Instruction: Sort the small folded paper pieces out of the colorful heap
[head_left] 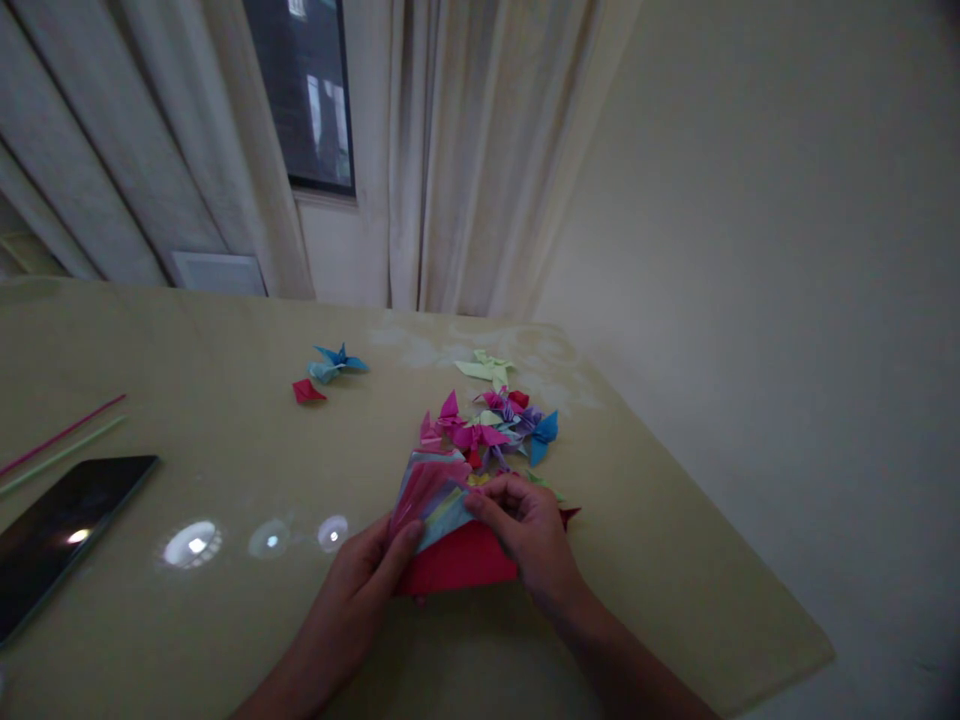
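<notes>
My left hand (367, 572) grips the left side of a stack of coloured paper sheets (431, 500), thumb on top. My right hand (525, 525) pinches the upper right edge of the same stack, fingers curled. The sheets fan out in pink, light blue and yellow, and a red sheet (457, 568) lies at the bottom on the table. Just beyond the hands sits a pile of folded paper figures (499, 425) in pink, purple, blue and green.
A glossy yellowish table (225, 460) holds a blue folded figure (336, 362), a small red folded piece (307, 391), two thin sticks (64, 440) at the left and a dark tablet (52, 530). Curtains, a window and a wall stand behind. The table edge runs diagonally at the right.
</notes>
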